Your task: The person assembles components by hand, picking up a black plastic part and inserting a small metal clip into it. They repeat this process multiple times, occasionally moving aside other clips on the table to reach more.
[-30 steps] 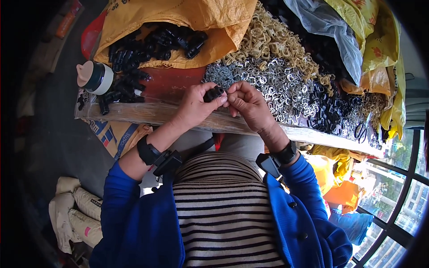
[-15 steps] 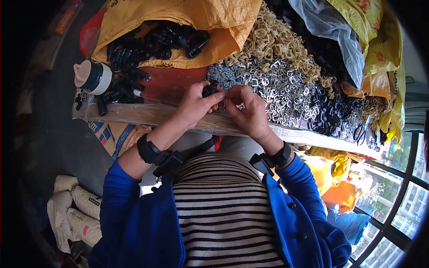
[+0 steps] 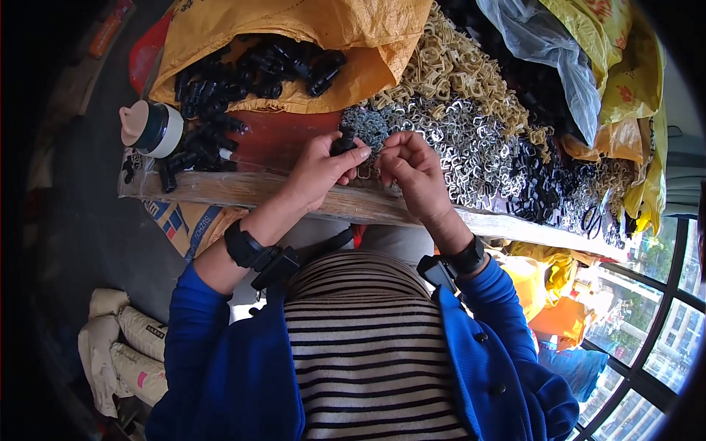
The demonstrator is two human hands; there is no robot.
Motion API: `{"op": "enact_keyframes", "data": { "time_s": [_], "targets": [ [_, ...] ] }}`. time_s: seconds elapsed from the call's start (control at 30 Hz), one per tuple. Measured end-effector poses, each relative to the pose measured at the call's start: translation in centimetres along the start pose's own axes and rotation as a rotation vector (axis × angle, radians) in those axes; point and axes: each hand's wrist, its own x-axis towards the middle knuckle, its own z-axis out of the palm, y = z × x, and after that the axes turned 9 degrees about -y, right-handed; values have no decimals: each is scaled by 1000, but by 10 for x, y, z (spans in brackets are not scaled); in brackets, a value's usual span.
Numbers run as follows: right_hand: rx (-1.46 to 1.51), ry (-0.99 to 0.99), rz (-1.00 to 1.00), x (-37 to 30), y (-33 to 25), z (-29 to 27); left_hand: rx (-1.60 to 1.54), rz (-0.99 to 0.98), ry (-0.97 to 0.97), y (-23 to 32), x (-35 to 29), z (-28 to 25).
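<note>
My left hand (image 3: 318, 167) is closed on a black tubular plastic fitting (image 3: 345, 141) at the table's near edge. A small metal clip (image 3: 365, 172) shows just below my left fingertips; whether it is attached to the fitting I cannot tell. Just right of it, my right hand (image 3: 415, 170) has its thumb and fingers pinched together, and whatever is between them is too small to name. Beyond the fingertips lies a heap of small grey metal pieces (image 3: 366, 125), beside a wide spread of silvery metal clips (image 3: 471, 143).
An orange woven sack (image 3: 309, 22) spills more black fittings (image 3: 276, 62) to the left. Behind the clips are beige plastic clips (image 3: 448, 66); small black pieces (image 3: 548, 187) lie to the right. A lidded cup (image 3: 158, 131) stands at the left, scissors (image 3: 591, 220) at the far right.
My right hand has drawn a little to the right, widening the gap between the hands. The black fitting in my left hand now shows more of its length.
</note>
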Motion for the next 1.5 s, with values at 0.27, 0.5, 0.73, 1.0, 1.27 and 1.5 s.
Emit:
{"op": "enact_keyframes", "data": {
  "time_s": [0.27, 0.5, 0.73, 1.0, 1.27, 1.5],
  "targets": [
    [116, -8, -2, -13, -1, -1, -353, -23, -211, 6, -10, 4],
    [-48, -19, -96, -25, -7, 7, -286, 23, -221, 1, -15, 14],
    [-695, 105, -171, -33, -19, 11, -103, 18, -84, -4, -18, 23],
    [-853, 156, -236, -32, -17, 12, -179, 1, -105, -14, -13, 22],
    [-839, 156, -224, -27, -9, 8, -231, 9, -100, -15, -10, 19],
    [-724, 107, -203, -24, -5, 8, -242, 5, -81, -12, -11, 16]
  ]
}}
